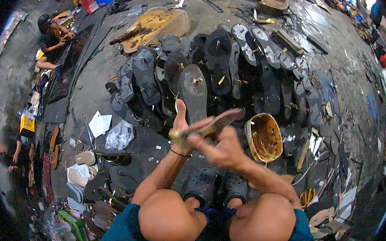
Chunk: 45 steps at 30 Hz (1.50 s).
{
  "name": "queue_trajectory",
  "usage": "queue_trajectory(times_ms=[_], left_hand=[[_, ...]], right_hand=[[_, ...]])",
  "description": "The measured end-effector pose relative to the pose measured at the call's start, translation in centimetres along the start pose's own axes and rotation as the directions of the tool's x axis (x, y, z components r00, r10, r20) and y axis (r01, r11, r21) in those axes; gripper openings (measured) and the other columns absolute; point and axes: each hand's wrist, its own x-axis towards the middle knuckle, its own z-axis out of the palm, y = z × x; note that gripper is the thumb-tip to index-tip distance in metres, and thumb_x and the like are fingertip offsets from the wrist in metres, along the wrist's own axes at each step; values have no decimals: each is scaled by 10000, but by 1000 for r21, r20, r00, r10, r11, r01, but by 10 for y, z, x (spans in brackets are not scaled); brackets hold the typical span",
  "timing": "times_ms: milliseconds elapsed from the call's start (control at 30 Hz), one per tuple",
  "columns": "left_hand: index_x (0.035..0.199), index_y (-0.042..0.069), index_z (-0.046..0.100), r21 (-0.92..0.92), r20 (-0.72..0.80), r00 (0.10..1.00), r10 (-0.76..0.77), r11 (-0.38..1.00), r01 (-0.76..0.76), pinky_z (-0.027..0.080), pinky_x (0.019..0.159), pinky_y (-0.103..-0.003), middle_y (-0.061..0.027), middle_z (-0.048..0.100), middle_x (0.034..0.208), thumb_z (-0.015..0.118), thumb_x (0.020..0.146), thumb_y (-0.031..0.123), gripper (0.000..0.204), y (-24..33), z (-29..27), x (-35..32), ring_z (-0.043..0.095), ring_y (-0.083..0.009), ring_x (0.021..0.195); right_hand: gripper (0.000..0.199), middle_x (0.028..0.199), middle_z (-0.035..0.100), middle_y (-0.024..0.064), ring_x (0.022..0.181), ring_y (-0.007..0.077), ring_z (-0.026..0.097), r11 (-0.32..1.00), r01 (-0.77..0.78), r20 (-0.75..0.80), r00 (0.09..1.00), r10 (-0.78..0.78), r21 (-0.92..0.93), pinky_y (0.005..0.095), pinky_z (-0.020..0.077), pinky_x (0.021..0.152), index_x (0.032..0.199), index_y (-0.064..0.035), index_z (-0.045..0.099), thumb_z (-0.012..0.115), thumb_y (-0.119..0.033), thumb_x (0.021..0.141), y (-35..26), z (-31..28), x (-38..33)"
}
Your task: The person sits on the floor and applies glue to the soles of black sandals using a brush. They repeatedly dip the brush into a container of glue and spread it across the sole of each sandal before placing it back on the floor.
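Observation:
My left hand point(181, 127) grips one end of a flat sandal sole point(219, 120) held edge-on above my knees. My right hand point(216, 146) rests its fingers on the sole's near side and looks to pinch it too. Just right of my hands sits a round glue-stained bowl point(264, 137) on the floor. Ahead of me many dark sandal soles point(233, 74) with straps lie in overlapping rows, one grey sole point(194, 91) nearest my left hand.
A yellow-stained tray point(153, 24) lies beyond the rows. White paper scraps point(99, 123) and a clear plastic bag point(119, 135) lie at left. Two other people point(52, 41) sit along the left edge. Loose soles and cut-offs point(326, 212) litter the floor at right.

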Motion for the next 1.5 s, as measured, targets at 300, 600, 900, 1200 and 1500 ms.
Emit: queue_trajectory(times_ms=[300,600,900,1200,1500], left_hand=[[1110,63,601,-46,30,996,-83,995,84,576,669,-342,-106,675,908,478,798,788,799,20,-7,5,675,-208,812],[1267,61,538,15,232,947,-220,975,223,547,756,-305,-95,648,1052,454,796,801,882,28,-47,7,633,-188,916],[1413,19,409,789,308,946,99,529,-312,475,968,-364,-182,575,1313,645,917,135,561,45,-65,-23,572,-257,1207],[1229,28,536,443,37,995,-90,-891,-97,416,963,-476,-191,533,1251,704,678,126,585,139,-361,-58,486,-406,1157],[1394,108,480,965,-62,932,357,-216,147,444,1020,-373,-201,573,1292,567,960,343,501,216,-131,-151,578,-317,1154]], right_hand=[[221,931,714,124,863,215,684,914,-71,-346,935,-78,-398,356,526,778,947,-22,674,696,-226,864,46,-48,9],[285,881,692,54,803,116,639,960,-266,17,964,265,91,295,520,734,1020,-3,675,723,-243,874,1,-30,-3],[295,897,667,15,825,119,611,915,-270,-371,850,373,300,321,509,734,939,-40,667,731,-319,867,66,-106,-4],[361,828,650,36,691,124,571,849,-506,-697,664,270,-154,283,461,590,978,6,679,688,-345,891,107,-270,124],[357,879,699,179,852,381,668,630,-476,-531,839,117,-614,433,520,776,983,-6,661,666,-347,875,104,-181,-89]])
